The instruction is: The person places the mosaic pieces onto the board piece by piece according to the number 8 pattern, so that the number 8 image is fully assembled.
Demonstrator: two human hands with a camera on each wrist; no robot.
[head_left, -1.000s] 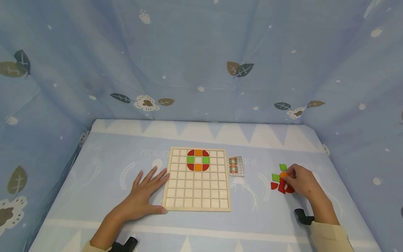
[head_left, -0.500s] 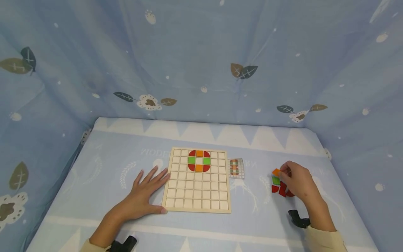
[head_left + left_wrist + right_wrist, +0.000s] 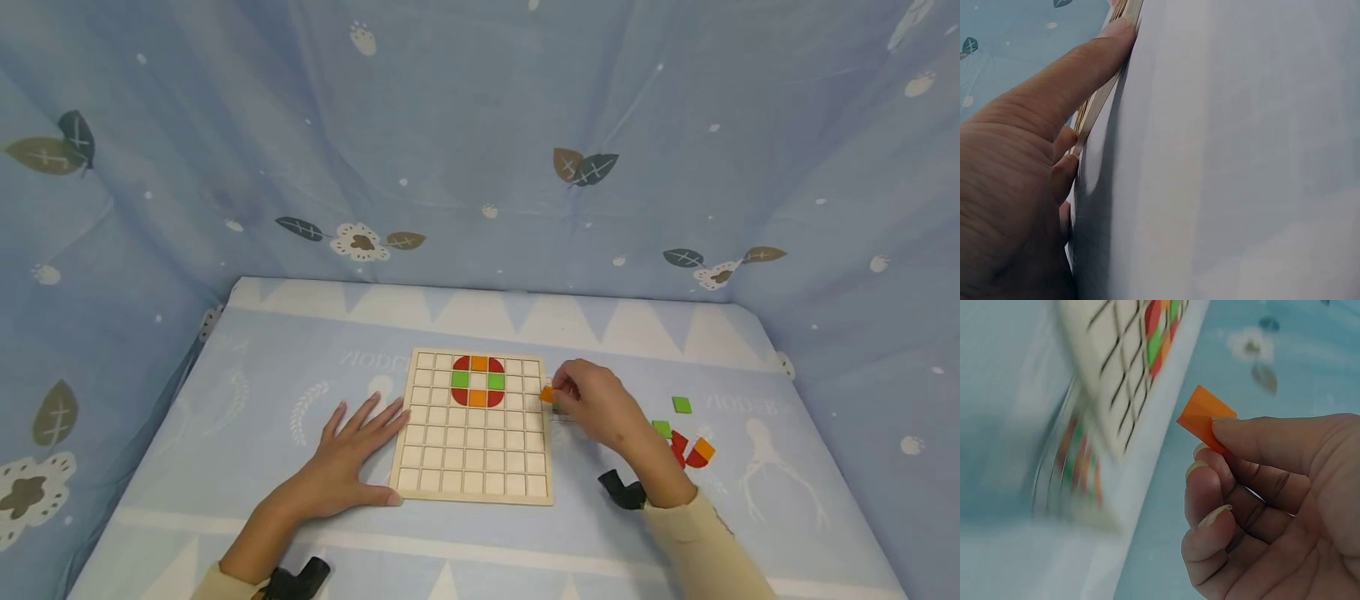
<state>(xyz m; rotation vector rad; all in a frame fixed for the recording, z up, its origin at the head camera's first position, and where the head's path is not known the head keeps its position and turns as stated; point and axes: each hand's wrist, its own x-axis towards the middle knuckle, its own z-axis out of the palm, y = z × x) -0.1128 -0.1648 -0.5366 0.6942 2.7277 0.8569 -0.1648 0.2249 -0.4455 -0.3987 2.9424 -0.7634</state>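
A wooden grid board (image 3: 474, 458) lies on the table. Near its far edge, red rounded corner tiles, orange square tiles (image 3: 478, 398) and green square tiles (image 3: 496, 381) form a ring around a bare cell. My left hand (image 3: 337, 467) rests at the board's left side with spread fingers, fingertips and thumb touching the frame; the left wrist view shows the thumb (image 3: 1085, 62) along the edge. My right hand (image 3: 603, 408) pinches an orange square tile (image 3: 1205, 415) between thumb and fingers, by the board's right edge. Beneath it lies a pattern card (image 3: 1075, 462), mostly hidden in the head view.
Loose tiles lie to the right: a green one (image 3: 682, 405), another green one (image 3: 662, 429), red pieces (image 3: 678, 440) and an orange piece (image 3: 705, 447). My right forearm partly covers this group. Blue patterned cloth (image 3: 480, 167) surrounds the table (image 3: 465, 533).
My right hand has moved left from the loose tiles to the board's right edge, carrying an orange tile. My left hand stays on the board's left side.
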